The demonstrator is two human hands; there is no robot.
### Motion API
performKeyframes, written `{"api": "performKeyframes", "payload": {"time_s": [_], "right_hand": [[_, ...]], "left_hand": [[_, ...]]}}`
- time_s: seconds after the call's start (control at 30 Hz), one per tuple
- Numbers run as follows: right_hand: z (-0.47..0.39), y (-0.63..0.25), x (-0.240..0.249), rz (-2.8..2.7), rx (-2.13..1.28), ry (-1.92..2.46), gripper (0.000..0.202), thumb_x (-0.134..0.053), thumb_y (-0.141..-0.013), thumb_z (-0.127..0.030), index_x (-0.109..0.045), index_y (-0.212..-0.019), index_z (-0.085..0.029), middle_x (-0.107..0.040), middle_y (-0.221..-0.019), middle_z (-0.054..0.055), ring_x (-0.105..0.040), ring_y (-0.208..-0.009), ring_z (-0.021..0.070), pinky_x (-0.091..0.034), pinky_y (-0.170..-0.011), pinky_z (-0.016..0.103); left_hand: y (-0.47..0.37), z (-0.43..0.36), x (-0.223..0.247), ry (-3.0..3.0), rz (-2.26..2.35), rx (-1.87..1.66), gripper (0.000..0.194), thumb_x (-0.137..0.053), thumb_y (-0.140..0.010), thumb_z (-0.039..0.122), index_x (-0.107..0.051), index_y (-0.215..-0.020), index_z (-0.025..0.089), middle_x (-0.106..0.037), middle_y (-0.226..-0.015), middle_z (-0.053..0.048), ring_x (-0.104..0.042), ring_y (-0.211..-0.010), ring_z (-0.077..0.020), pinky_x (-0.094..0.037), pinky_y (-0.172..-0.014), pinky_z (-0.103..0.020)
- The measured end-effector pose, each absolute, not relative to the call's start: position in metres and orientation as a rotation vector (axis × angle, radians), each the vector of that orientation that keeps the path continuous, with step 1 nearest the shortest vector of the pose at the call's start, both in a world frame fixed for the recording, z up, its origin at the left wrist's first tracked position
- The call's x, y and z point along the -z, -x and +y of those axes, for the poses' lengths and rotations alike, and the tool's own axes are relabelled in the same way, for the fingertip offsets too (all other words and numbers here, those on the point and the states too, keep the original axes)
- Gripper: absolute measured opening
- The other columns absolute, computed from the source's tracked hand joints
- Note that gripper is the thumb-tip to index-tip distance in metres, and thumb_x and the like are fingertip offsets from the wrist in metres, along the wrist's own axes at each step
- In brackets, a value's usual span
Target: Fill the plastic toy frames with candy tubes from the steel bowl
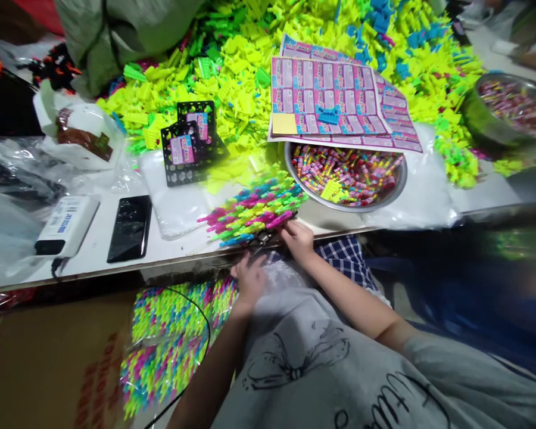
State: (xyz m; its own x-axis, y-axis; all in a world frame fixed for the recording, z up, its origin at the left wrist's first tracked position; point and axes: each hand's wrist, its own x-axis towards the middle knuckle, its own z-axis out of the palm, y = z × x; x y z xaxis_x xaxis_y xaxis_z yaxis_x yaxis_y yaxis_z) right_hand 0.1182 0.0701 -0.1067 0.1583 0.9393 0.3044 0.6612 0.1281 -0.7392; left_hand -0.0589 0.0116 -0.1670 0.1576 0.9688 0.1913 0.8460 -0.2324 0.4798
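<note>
The bundle of colourful plastic sticks [256,207] lies at the near edge of the surface [93,245], left of the metal bowl [361,208]. The right hand [299,242] meets its near side, the left hand [250,277] just nearer; I cannot tell whether these 2 hands grasp anything.

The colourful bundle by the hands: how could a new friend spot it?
Find the white table with a big, mostly yellow heap. At the table's near edge, left of the nearer metal bowl and just beyond the right hand, is the bundle. Unlike the loose heap, its pink, green, yellow and blue pieces point one way.
</note>
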Motion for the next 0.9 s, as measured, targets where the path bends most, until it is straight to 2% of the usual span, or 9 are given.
{"api": "performKeyframes", "payload": {"time_s": [0.43,0.6,0.9], "right_hand": [[0.0695,-0.1188,0.1057,-1.717,-0.365,1.684,0.03,-0.041,-0.089,-0.033,-0.064,-0.078,-0.019,-0.064,-0.079,0.008,-0.056,-0.075,0.0189,-0.039,-0.068,0.03],[0.0706,-0.1171,0.1032,-1.74,-0.362,1.728,0.025,-0.042,-0.089,-0.032,-0.063,-0.084,-0.019,-0.063,-0.081,0.007,-0.055,-0.077,0.0188,-0.036,-0.068,0.028],[0.0711,-0.1125,0.0992,-1.703,-0.312,1.766,0.017,-0.049,-0.087,-0.031,-0.062,-0.084,-0.02,-0.064,-0.081,0.004,-0.057,-0.077,0.0167,-0.037,-0.067,0.025]], "left_hand": [[0.0585,0.0118,0.1655,-2.156,1.777,-0.672,0.035,-0.042,-0.078,0.019,-0.067,-0.102,0.02,-0.045,-0.126,-0.016,-0.041,-0.113,-0.0285,-0.024,-0.094,-0.045],[0.0579,0.0114,0.1649,-2.188,1.787,-0.683,0.035,-0.041,-0.079,0.017,-0.066,-0.102,0.02,-0.043,-0.127,-0.016,-0.041,-0.115,-0.0282,-0.025,-0.095,-0.045],[0.0642,0.0151,0.1668,-2.236,1.783,-0.711,0.032,-0.043,-0.079,0.019,-0.066,-0.103,0.018,-0.039,-0.13,-0.016,-0.041,-0.115,-0.0276,-0.026,-0.097,-0.047]]}}
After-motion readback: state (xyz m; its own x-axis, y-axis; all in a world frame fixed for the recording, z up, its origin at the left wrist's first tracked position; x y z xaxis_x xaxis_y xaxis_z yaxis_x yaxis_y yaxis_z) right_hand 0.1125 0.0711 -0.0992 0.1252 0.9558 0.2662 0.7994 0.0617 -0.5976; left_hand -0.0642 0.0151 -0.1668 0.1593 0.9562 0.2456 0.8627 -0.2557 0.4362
